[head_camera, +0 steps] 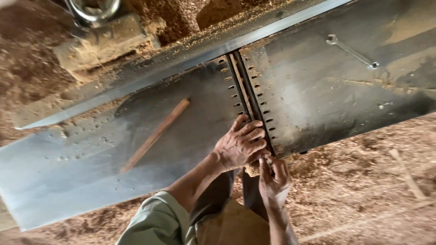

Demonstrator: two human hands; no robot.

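- Head view: I look down on a steel jointer table point(91, 159), sawdust all round.
- My left hand point(240, 144) lies flat over the cutter slot point(243, 90) near the table's near edge, fingers spread and pressing, nothing gripped.
- My right hand point(274, 176) sits just below that edge, fingers curled tight on something small at the slot's end; what it is, I cannot tell.
- Wooden stick point(155, 135) lies loose mid-table left of the slot; wrench point(352, 52) untouched near the far right corner.
- Judgement: work at the slot is mid-way, both hands busy there.
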